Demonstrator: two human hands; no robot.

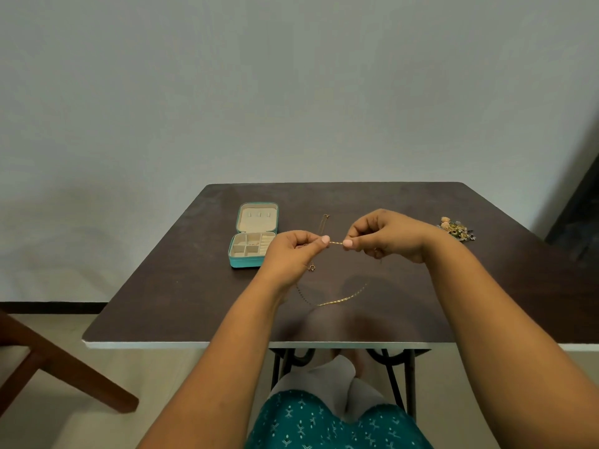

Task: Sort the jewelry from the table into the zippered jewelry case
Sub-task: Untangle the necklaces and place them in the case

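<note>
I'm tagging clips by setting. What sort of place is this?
Probably a room in a home: a small dark table on wrought-iron legs against a plain wall, with a wooden chair beside it.

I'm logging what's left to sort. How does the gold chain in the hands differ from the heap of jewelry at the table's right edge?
The gold chain is one thin strand, pinched taut between the left hand and right hand, with a length trailing onto the table; the jewelry heap is a multicolored cluster of pieces. The chain is being handled; the heap lies untouched. Both are outside the teal case.
</note>
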